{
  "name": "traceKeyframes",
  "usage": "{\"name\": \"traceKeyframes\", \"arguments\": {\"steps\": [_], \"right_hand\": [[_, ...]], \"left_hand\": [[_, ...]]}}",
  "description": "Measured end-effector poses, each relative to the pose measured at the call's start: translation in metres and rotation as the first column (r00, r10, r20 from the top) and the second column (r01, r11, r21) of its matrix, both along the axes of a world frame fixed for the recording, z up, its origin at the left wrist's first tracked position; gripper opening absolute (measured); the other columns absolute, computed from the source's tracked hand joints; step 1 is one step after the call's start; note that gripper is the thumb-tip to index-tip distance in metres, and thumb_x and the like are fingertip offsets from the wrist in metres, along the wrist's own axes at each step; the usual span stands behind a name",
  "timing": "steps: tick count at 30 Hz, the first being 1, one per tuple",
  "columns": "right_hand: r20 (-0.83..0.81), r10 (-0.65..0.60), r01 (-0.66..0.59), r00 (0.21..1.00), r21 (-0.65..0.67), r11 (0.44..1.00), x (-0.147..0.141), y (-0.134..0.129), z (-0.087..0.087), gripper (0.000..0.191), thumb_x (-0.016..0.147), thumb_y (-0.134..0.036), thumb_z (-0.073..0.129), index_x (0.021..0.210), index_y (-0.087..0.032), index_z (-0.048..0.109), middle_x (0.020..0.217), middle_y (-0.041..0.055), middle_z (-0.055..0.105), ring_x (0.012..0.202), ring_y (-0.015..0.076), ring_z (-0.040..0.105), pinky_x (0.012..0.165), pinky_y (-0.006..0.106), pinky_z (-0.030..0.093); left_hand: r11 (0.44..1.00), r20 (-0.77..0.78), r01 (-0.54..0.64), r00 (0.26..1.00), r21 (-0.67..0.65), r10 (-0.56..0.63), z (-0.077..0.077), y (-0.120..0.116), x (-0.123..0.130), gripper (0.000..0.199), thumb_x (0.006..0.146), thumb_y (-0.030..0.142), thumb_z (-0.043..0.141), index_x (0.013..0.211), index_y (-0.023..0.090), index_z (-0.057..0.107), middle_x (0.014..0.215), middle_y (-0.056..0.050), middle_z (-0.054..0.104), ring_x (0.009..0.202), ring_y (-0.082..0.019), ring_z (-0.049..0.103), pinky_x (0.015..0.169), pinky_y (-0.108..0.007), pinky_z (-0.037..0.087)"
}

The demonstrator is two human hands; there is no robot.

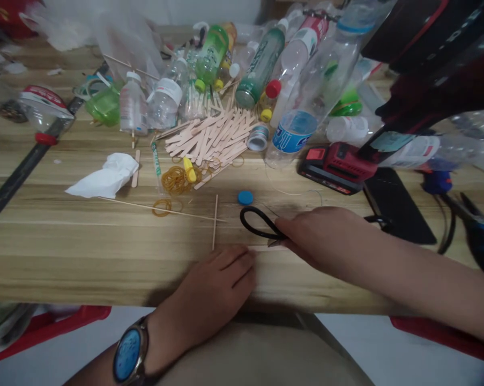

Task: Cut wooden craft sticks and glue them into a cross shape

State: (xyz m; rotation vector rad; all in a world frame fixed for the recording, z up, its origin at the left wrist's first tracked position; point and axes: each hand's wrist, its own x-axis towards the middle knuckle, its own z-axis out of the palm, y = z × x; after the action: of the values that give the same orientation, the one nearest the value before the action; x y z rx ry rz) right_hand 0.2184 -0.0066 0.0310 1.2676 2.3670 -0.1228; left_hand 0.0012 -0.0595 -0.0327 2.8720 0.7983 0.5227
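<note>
A slim, pale, flat wooden strip [261, 248] lies on the pale brown wood-grain tabletop [84, 257] between the two hands, its long axis running close to 9–3 o'clock; both ends are hidden. The left hand [215, 287] is over its 9 o'clock end, fingers bent together; whether they pinch the strip or just press it cannot be told. At its 3 o'clock end, the right hand [320, 233] is closed around a black loop-handled tool with a grey metal part [275, 233]. The loop points to 10 o'clock, the metal part roughly to 9, next to the strip.

At 11 o'clock from the strip sits a round blue plastic bottle cap [245, 197]. At 10 o'clock, a long thin wooden skewer [165, 209], lying nearly 9–3, is crossed by a short thin wooden stick [215, 220] aligned 12–6. A black-and-red cordless power tool [346, 166] stands at 1 o'clock from the right hand.
</note>
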Motion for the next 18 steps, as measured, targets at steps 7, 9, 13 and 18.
{"name": "traceKeyframes", "arguments": {"steps": [7, 9, 13, 18], "right_hand": [[0.011, -0.020, 0.021, 1.000, -0.109, 0.994, -0.003, 0.019, 0.007, 0.008, 0.087, -0.024, 0.063, 0.093, -0.022, 0.068, 0.080, 0.0048, 0.076, 0.075, 0.0291, 0.074, 0.049, 0.029, 0.033], [0.001, -0.020, 0.020, 1.000, -0.115, 0.993, -0.002, 0.019, 0.010, 0.010, 0.088, -0.027, 0.062, 0.096, -0.022, 0.068, 0.081, 0.0052, 0.076, 0.077, 0.0292, 0.074, 0.049, 0.029, 0.033], [-0.013, -0.012, 0.010, 1.000, -0.101, 0.995, 0.001, 0.015, 0.011, 0.010, 0.089, -0.023, 0.060, 0.097, -0.022, 0.066, 0.084, 0.0056, 0.076, 0.075, 0.0280, 0.073, 0.051, 0.029, 0.035], [-0.018, 0.028, -0.028, 0.999, -0.043, 0.999, 0.002, 0.008, 0.006, 0.012, 0.085, -0.015, 0.062, 0.094, -0.021, 0.066, 0.075, 0.0067, 0.075, 0.072, 0.0295, 0.073, 0.050, 0.029, 0.033]], "left_hand": [[0.999, -0.116, 0.030, 0.993, -0.023, -0.032, -0.003, 0.002, 0.014, 0.014, 0.095, 0.012, 0.053, 0.100, 0.011, 0.066, 0.120, -0.014, 0.069, 0.110, -0.027, 0.064, 0.091, -0.039, 0.054], [1.000, -0.117, 0.023, 0.993, -0.018, -0.025, -0.004, 0.002, 0.014, 0.013, 0.095, 0.011, 0.054, 0.100, 0.011, 0.066, 0.120, -0.014, 0.070, 0.109, -0.027, 0.064, 0.091, -0.038, 0.054], [1.000, -0.109, 0.014, 0.994, -0.014, -0.015, -0.004, 0.002, 0.014, 0.015, 0.096, 0.012, 0.051, 0.098, 0.013, 0.066, 0.121, -0.013, 0.069, 0.112, -0.025, 0.063, 0.093, -0.037, 0.052], [0.999, -0.119, 0.011, 0.993, -0.030, -0.015, -0.005, 0.001, 0.013, 0.016, 0.097, 0.012, 0.050, 0.097, 0.013, 0.066, 0.123, -0.013, 0.069, 0.113, -0.026, 0.063, 0.093, -0.038, 0.052]]}}
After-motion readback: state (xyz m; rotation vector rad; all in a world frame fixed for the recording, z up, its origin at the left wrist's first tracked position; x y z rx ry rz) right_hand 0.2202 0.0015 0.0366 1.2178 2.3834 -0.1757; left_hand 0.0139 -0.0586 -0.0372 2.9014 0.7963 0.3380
